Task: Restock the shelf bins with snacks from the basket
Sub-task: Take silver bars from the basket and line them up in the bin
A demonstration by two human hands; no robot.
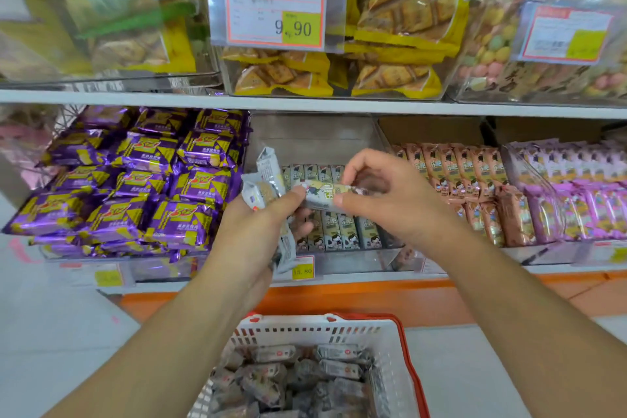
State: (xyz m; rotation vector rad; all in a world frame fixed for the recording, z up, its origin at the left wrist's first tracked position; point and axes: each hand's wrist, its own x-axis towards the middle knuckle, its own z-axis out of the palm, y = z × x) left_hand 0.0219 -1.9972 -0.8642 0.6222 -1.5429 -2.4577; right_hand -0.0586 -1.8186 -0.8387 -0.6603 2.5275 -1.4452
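My left hand (pixel 261 224) grips a bundle of several small grey-white snack packs (pixel 268 180) in front of the middle shelf bin. My right hand (pixel 383 193) pinches one end of a single pack (pixel 322 193) that lies across between both hands; my left thumb presses its other end. Behind the hands, the clear middle bin (pixel 315 136) holds rows of the same cartoon-printed packs (pixel 339 234) standing upright, with its rear part bare. Below, a white basket with a red rim (pixel 400 326) holds many more grey packs (pixel 298 373).
Purple-yellow packs (pixel 135 176) fill the bin on the left; peach packs (pixel 475 187) and pink packs (pixel 583 190) fill the bins on the right. The upper shelf carries yellow biscuit bags (pixel 390 27) behind a price tag (pixel 274 15). An orange base runs under the shelf.
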